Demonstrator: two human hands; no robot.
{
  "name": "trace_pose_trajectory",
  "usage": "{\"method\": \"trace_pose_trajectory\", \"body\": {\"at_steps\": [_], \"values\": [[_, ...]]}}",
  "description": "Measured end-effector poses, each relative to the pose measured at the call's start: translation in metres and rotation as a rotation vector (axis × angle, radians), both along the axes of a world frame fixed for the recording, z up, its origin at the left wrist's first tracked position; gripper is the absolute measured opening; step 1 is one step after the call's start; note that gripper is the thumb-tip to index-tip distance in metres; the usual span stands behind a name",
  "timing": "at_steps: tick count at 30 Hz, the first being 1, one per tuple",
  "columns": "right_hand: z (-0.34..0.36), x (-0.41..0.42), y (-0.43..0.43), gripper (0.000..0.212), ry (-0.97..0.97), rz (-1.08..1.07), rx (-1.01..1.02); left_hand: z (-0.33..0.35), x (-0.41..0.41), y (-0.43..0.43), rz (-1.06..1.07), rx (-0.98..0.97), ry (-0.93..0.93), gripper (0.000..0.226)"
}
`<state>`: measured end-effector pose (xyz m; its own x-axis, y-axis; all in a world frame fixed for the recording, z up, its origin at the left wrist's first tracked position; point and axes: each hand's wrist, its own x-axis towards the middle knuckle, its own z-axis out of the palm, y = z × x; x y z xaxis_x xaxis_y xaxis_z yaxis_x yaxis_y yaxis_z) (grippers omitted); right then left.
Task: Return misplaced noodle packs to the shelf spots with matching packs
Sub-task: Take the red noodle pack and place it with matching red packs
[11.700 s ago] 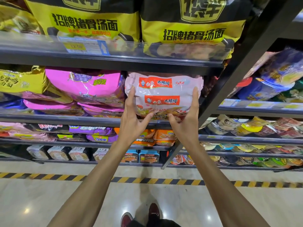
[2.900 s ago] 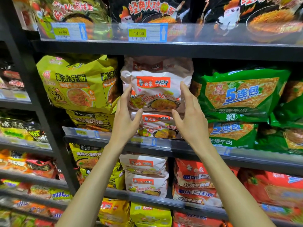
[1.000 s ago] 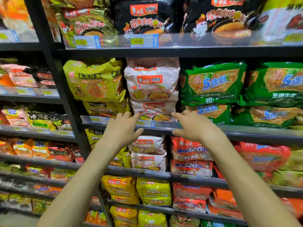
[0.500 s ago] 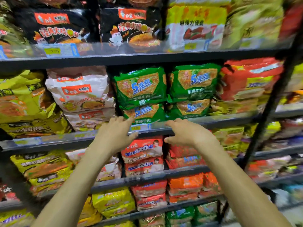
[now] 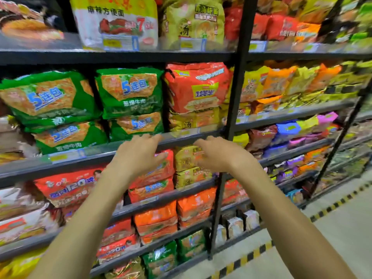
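- On the middle shelf (image 5: 96, 153) at left, two stacks of green packs (image 5: 128, 93) stand side by side.
- Before the shelf's front edge, the left hand (image 5: 138, 156) hovers palm down, its fingers loosely spread and holding nothing.
- Above the gap between the hands, a red pack (image 5: 197, 87) lies on top of yellow packs (image 5: 193, 120), just left of the black upright (image 5: 234, 101).
- Near that upright, the right hand (image 5: 221, 154) is likewise spread and empty.
- Right of the upright, orange, yellow, blue and pink packs (image 5: 285, 129) fill further shelves, their print too blurred to read.
- Far right, striped tape (image 5: 334, 204) runs along the floor (image 5: 346, 234).
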<state>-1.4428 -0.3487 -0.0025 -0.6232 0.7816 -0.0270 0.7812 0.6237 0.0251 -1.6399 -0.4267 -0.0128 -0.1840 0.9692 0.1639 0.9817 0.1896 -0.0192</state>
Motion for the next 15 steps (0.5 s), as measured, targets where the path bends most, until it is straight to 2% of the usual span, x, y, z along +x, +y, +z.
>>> {"method": "trace_pose_trajectory", "body": {"at_steps": [8,15], "values": [[-0.004,0.067,0.048,0.065,-0.04,-0.012,-0.007,-0.01,0.079,0.036,0.001,-0.007,-0.029,0.058],[-0.007,0.078,0.077,0.065,-0.014,0.042,-0.023,0.003,0.085,0.05,0.064,-0.01,0.006,0.059]]}}
